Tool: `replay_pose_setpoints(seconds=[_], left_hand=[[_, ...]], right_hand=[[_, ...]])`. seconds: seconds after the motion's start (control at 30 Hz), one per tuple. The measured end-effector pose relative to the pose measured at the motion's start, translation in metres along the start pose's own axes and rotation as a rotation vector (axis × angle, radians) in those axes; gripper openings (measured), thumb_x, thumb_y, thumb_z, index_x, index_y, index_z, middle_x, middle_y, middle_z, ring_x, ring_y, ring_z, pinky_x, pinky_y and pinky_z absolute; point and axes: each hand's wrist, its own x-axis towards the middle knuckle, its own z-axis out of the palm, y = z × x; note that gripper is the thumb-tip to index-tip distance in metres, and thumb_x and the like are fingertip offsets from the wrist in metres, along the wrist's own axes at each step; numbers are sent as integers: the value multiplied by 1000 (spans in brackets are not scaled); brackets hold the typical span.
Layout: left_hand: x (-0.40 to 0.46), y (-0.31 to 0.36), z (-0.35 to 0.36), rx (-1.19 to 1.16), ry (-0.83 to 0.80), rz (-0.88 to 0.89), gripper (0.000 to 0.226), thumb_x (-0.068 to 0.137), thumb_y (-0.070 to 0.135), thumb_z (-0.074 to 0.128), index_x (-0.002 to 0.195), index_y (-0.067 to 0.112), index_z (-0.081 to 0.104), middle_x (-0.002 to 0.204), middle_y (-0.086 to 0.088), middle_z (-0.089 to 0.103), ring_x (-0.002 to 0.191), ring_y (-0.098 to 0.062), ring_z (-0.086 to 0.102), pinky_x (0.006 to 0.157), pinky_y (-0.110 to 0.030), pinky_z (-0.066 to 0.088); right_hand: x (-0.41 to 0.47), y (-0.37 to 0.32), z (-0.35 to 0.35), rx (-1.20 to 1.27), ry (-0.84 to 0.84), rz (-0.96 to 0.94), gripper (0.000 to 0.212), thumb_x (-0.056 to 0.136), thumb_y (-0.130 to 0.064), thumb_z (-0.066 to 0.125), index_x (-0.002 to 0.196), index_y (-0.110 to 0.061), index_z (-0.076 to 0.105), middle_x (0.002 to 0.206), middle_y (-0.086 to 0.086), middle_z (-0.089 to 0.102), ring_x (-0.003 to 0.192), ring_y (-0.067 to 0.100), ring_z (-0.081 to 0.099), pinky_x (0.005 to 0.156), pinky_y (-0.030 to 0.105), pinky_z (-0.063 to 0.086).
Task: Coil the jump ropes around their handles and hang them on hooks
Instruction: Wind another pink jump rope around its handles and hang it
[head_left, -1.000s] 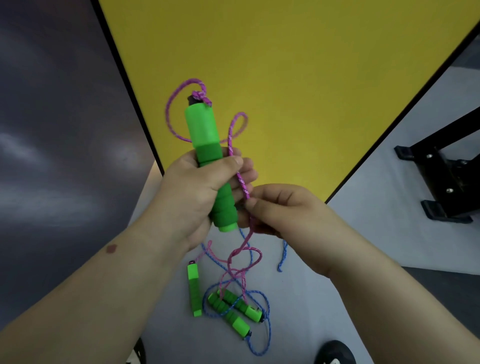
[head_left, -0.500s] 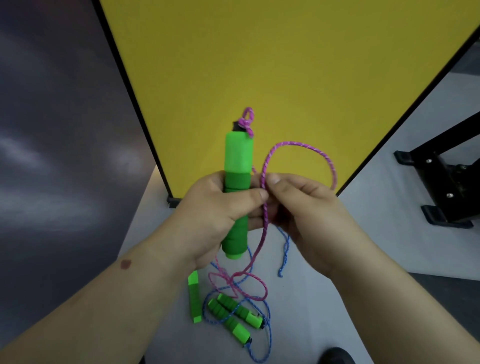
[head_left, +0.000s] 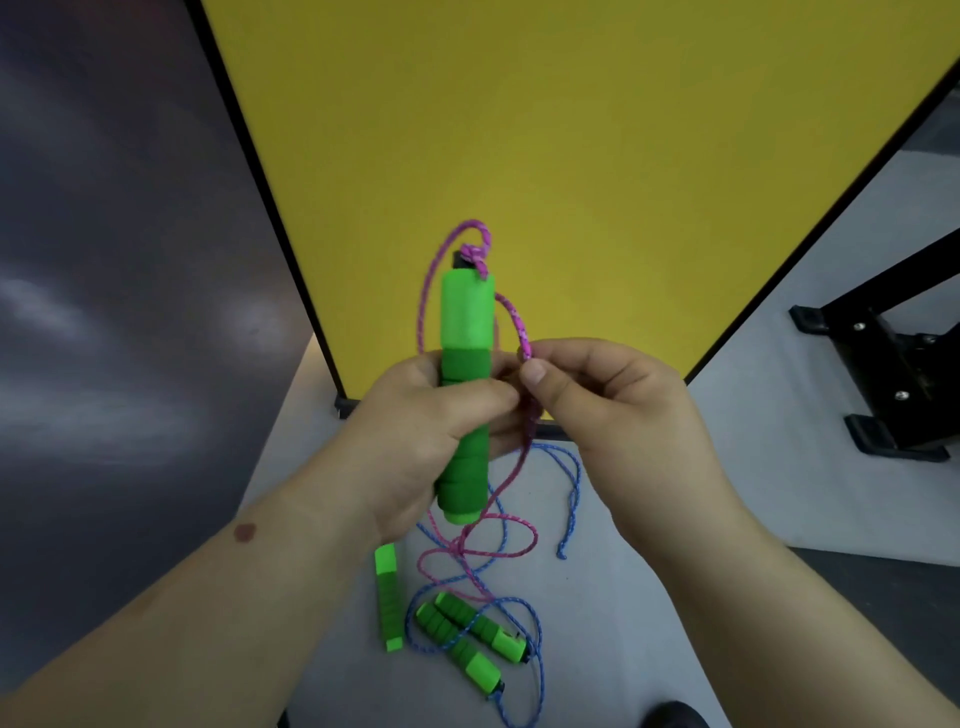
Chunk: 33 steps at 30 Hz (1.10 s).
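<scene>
Wrapping the pink rope

Left hand (head_left: 415, 436) squeezes the squishy green handle (head_left: 466, 374). Right hand (head_left: 597, 400), at three o'clock, pinches the floppy, light pink rope (head_left: 519, 325); probably best held close.

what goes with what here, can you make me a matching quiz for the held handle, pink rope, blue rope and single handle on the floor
Things:
1. held green handle
2. pink rope
3. blue rope
4. lone green handle

States:
A. lying on the floor by itself
B. pinched by the right hand
C. gripped upright in the left hand
D. loose on the floor

Pairs: 1-C, 2-B, 3-D, 4-A
</scene>
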Motion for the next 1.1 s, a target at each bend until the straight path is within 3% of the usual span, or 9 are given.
replay_pose_setpoints(seconds=[0.17, 0.27, 0.37, 0.47, 0.57, 0.77, 0.87, 0.97, 1.1], left_hand=[[-3, -6, 6, 176, -54, -6, 17, 93, -2, 68, 110, -1, 73, 102, -20, 79, 98, -33, 77, 86, -40, 64], [-3, 1, 4, 136, -29, 17, 16, 95, 0, 65, 110, -3, 70, 98, -19, 79, 89, -31, 78, 79, -39, 64], [-1, 11, -1, 3, 82, 69, 12, 94, -2, 65, 106, -1, 67, 84, -13, 78, 74, -24, 77, 69, -37, 66], [3, 17, -9, -14, 149, 111, 9, 95, -2, 64, 102, 4, 67, 80, -7, 78, 73, -17, 77, 64, -31, 65], [4, 17, -13, -51, 141, 98, 12, 96, -2, 61, 103, 4, 68, 90, -13, 79, 83, -23, 78, 77, -36, 66], [-2, -1, -1, 72, -54, 5, 32, 84, 1, 70, 116, -2, 70, 112, -26, 76, 107, -37, 75, 94, -43, 61], [-2, -5, 3, 154, -44, 15, 18, 94, -2, 67, 111, -1, 72, 104, -21, 79, 97, -32, 78, 86, -40, 64], [-1, 0, 2, 118, 3, 21, 15, 96, -1, 63, 108, -2, 72, 95, -19, 79, 82, -26, 78, 71, -33, 63], [2, 12, -3, -67, 100, 37, 9, 95, 0, 63, 102, 3, 67, 83, -11, 77, 70, -20, 75, 63, -31, 63]], right_hand=[[3, 4, -1, 51, 91, 47, 12, 92, -9, 69, 103, -6, 74, 85, 11, 78, 71, 19, 70, 59, 32, 56], [1, 7, 2, 165, -29, 186, 17, 97, -18, 63, 99, -5, 73, 84, 11, 76, 70, 19, 70, 65, 31, 57], [1, 10, -1, 50, -188, 330, 31, 100, -31, 57, 97, -6, 75, 90, 18, 75, 83, 26, 70, 88, 41, 57], [-2, 9, -3, -95, -268, 323, 21, 100, -16, 60, 100, -1, 74, 89, 13, 77, 78, 21, 70, 87, 37, 58], [-3, 7, -1, -114, -164, 172, 14, 97, -8, 63, 95, -7, 77, 77, 7, 75, 71, 17, 68, 76, 35, 59], [-1, -1, 0, -11, -24, -7, 15, 94, -8, 67, 99, -13, 80, 91, 6, 80, 87, 23, 77, 82, 41, 62], [0, 2, 0, 42, 41, 49, 13, 93, -8, 68, 100, -10, 79, 90, 12, 80, 80, 26, 74, 72, 44, 62], [0, 10, 3, 88, 41, 106, 16, 95, -12, 67, 108, -6, 73, 102, 24, 75, 94, 45, 71, 89, 58, 58], [-4, 12, 5, 75, -163, 264, 27, 101, -27, 57, 102, -7, 75, 88, 11, 76, 86, 27, 71, 89, 39, 57]])
